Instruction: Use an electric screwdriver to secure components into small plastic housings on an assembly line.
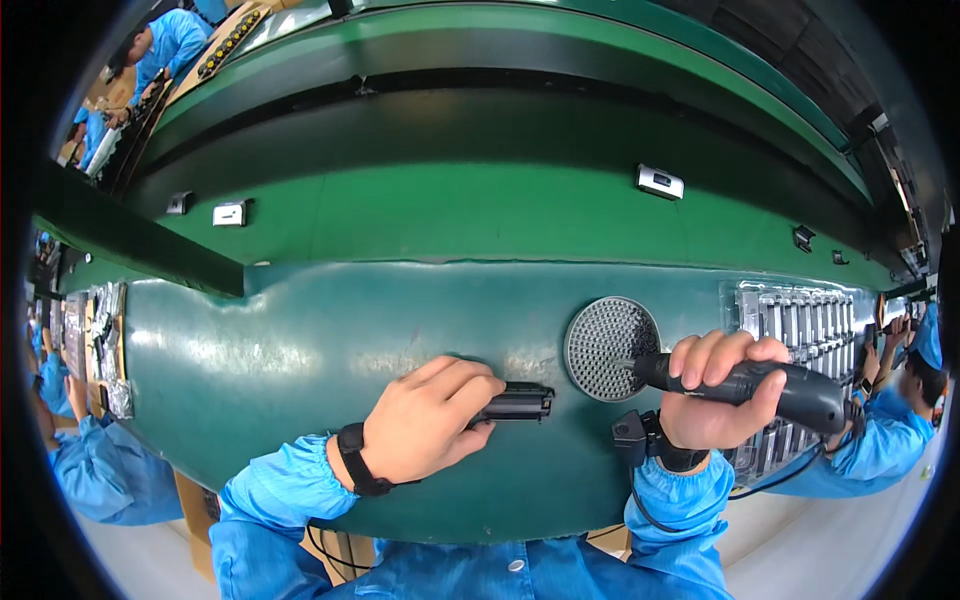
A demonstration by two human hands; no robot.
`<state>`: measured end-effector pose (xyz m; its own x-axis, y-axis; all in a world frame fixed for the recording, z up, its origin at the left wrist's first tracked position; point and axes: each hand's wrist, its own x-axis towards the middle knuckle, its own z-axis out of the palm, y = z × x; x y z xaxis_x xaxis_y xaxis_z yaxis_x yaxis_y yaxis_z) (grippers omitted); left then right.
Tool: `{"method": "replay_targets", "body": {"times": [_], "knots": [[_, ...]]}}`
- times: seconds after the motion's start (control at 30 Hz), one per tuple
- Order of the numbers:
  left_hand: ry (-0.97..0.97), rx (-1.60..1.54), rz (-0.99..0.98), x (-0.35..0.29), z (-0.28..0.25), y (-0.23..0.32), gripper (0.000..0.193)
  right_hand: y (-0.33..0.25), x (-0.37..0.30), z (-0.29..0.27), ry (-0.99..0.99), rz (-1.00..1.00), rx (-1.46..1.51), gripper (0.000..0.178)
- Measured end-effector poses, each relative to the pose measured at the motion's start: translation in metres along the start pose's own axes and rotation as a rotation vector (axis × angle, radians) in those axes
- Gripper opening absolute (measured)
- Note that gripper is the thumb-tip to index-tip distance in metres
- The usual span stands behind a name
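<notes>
My left hand (425,415) is closed around a black oblong plastic part (522,402) lying on the green tabletop (300,385); the fingers hide its left end. My right hand (705,425) grips a black electric screwdriver (812,400), held nearly level and pointing left. The screwdriver's tip reaches over the lower right of a round grey dish (603,345) with a dimpled face. Whether the tip touches the dish, and whether a screw sits on it, I cannot make out. A small black box (629,437) is strapped at my right wrist.
On the right, a clear plastic tray (800,315) carries rows of grey-black parts. Beyond the table runs a green belt (450,210) with small silver-and-black pieces (660,182) on it. A dark green beam (140,235) juts in from the left. Co-workers in blue sit at both sides.
</notes>
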<state>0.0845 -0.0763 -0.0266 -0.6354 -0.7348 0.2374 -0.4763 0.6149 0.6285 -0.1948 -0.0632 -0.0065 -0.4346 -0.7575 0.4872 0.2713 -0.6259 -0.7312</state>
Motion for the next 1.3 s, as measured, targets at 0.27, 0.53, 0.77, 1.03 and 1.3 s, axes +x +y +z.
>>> {"method": "replay_targets", "body": {"times": [0.27,0.53,0.77,1.03,1.3], "knots": [[0.028,-0.021,0.04,-0.004,0.0,-0.002,0.039,0.001,-0.001,0.0,0.02,0.01,-0.014,0.039],[0.005,-0.011,0.074,-0.001,0.008,-0.01,0.037,0.006,-0.001,-0.005,-0.099,-0.016,-0.081,0.043],[0.044,-0.033,0.066,0.004,-0.005,-0.009,0.032,0.008,0.003,-0.001,-0.028,-0.068,-0.049,0.04],[0.294,-0.088,-0.215,0.044,-0.027,-0.077,0.014,0.006,-0.004,0.006,0.072,-0.113,-0.069,0.034],[0.71,0.402,-0.292,0.057,-0.081,-0.171,0.047,0.009,-0.005,0.007,0.1,-0.121,-0.108,0.03]]}}
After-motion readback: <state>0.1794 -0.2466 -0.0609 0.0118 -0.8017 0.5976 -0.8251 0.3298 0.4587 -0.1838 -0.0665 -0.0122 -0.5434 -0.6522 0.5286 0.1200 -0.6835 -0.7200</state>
